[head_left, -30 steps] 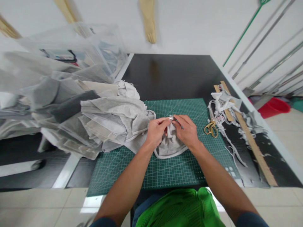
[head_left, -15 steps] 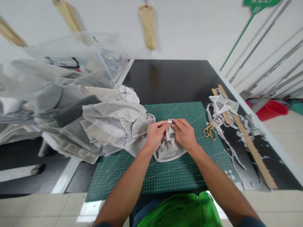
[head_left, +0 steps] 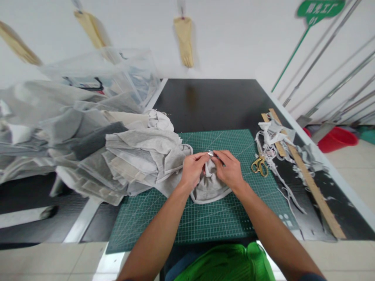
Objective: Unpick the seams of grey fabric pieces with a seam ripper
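Note:
Over the green cutting mat [head_left: 216, 222], a grey cloth piece [head_left: 209, 191] with a pale edging is gathered up between my two hands. My left hand [head_left: 193, 168] is closed, pinching a fold of this cloth near its top. My right hand [head_left: 229, 167] is closed too, its fingertips around a small silvery metal tool [head_left: 210, 153] at the fold. Fingers hide most of that tool, so its exact kind does not show. The hands nearly meet, and the cloth hangs below them onto the mat.
A big heap of grey fabric pieces [head_left: 140, 152] spreads across the left, before a clear plastic bin [head_left: 137, 74]. Gold-handled scissors [head_left: 259, 166] lie at the mat's right edge, beside fabric scraps [head_left: 272, 136] and a wooden ruler [head_left: 310, 179]. A red bucket [head_left: 336, 139] stands beyond the table.
The whole view has shifted slightly, so everything sits a little lower. Both hands keep their pinch on the cloth; the silvery tool's tip has tilted slightly between the fingertips.

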Action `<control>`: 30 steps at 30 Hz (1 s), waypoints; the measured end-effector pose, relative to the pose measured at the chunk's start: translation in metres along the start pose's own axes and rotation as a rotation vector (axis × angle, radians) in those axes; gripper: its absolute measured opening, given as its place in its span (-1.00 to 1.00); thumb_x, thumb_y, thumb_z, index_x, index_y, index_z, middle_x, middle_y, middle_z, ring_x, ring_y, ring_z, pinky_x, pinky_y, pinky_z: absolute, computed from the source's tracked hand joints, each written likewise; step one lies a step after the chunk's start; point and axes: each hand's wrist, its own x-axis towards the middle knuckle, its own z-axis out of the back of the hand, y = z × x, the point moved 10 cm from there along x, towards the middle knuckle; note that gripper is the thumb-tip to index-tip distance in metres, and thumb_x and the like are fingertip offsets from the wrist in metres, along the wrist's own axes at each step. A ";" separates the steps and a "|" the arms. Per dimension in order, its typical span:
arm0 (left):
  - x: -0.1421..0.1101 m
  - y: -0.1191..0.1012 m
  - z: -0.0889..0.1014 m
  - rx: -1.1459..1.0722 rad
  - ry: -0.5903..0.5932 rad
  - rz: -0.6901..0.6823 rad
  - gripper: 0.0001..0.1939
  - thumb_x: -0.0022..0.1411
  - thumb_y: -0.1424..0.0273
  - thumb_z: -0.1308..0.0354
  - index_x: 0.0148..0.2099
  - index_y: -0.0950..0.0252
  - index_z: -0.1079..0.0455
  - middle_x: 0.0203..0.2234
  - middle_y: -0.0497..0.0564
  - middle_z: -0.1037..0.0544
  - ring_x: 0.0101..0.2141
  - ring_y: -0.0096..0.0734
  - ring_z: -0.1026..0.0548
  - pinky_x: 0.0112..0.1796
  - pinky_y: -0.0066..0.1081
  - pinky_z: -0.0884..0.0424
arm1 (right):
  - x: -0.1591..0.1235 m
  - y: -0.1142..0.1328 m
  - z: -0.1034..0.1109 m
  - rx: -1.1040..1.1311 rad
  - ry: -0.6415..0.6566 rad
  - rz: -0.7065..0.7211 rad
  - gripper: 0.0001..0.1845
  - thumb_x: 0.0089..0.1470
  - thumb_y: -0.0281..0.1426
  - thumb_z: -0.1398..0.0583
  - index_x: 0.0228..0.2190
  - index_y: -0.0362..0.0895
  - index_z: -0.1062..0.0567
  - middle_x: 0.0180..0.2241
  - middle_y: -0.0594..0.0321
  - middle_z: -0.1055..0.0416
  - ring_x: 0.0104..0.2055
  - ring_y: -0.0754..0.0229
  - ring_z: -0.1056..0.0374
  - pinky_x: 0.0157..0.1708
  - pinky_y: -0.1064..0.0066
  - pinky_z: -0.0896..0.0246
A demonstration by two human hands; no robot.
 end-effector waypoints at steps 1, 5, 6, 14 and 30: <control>0.000 0.000 0.000 0.003 0.001 0.002 -0.71 0.08 0.29 -0.34 -0.20 0.38 -0.64 -0.65 -0.12 -0.43 -0.68 -0.62 -0.22 -0.68 -0.55 -0.15 | 0.000 0.000 0.000 0.000 0.002 -0.002 -0.75 0.35 -0.36 -0.16 -0.02 -0.09 -0.59 -0.13 0.06 -0.59 -0.10 0.08 -0.53 -0.03 0.20 -0.51; 0.000 0.000 0.001 0.019 -0.010 -0.001 -0.74 0.09 0.30 -0.34 -0.22 0.38 -0.65 -0.66 -0.12 -0.41 -0.68 -0.62 -0.21 -0.68 -0.54 -0.14 | 0.000 -0.001 -0.001 0.002 0.002 0.000 -0.74 0.36 -0.36 -0.15 -0.03 -0.09 -0.59 -0.13 0.06 -0.59 -0.11 0.09 -0.53 -0.04 0.21 -0.50; 0.000 0.000 0.001 0.023 -0.013 -0.003 -0.74 0.09 0.30 -0.34 -0.23 0.37 -0.65 -0.65 -0.12 -0.42 -0.68 -0.62 -0.21 -0.68 -0.54 -0.14 | 0.000 -0.001 -0.001 0.000 0.003 0.000 -0.74 0.36 -0.36 -0.15 -0.03 -0.09 -0.59 -0.13 0.06 -0.59 -0.11 0.09 -0.53 -0.04 0.21 -0.50; 0.001 0.002 0.004 0.038 -0.024 -0.008 -0.74 0.08 0.28 -0.36 -0.23 0.35 -0.65 -0.64 -0.10 -0.44 -0.68 -0.61 -0.23 -0.68 -0.55 -0.15 | 0.001 -0.002 -0.002 -0.008 0.018 -0.012 -0.75 0.35 -0.36 -0.15 -0.06 -0.08 -0.61 -0.15 0.08 -0.59 -0.13 0.09 -0.53 -0.06 0.21 -0.51; 0.002 0.005 0.005 0.027 -0.045 0.005 -0.75 0.07 0.29 -0.37 -0.23 0.34 -0.65 -0.64 -0.11 -0.45 -0.68 -0.62 -0.22 -0.68 -0.54 -0.12 | 0.003 -0.008 0.005 0.034 0.013 -0.108 -0.78 0.34 -0.36 -0.15 -0.12 -0.07 -0.61 -0.19 0.14 -0.60 -0.17 0.11 -0.53 -0.09 0.25 -0.48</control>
